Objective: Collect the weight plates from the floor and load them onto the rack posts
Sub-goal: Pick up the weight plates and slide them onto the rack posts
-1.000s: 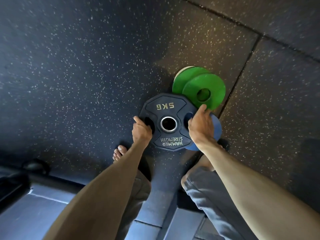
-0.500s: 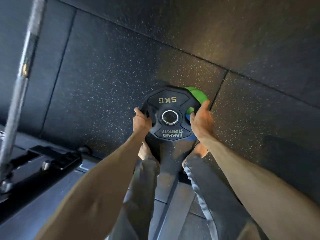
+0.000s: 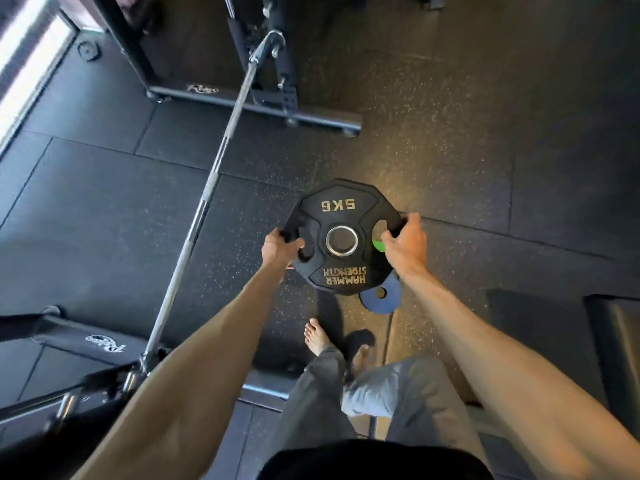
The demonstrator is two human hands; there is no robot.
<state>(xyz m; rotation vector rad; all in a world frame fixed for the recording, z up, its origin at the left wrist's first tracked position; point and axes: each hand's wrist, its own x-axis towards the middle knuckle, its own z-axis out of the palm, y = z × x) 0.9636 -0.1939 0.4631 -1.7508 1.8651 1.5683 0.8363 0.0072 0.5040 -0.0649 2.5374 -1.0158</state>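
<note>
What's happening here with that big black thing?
A person grips a black many-sided 5 kg weight plate by its side cut-outs, left hand on one edge, right hand on the other. A small blue round plate and a sliver of a green plate peek out from under it by the right hand. It is not on any rack post yet.

black 5KG plate [image 3: 341,216] held flat, blue plate [image 3: 382,301] beneath

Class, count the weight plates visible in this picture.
3: a black plate gripped by left hand and right hand, a blue plate under its near edge, a green plate seen through its right hole. More may hide beneath.
</note>
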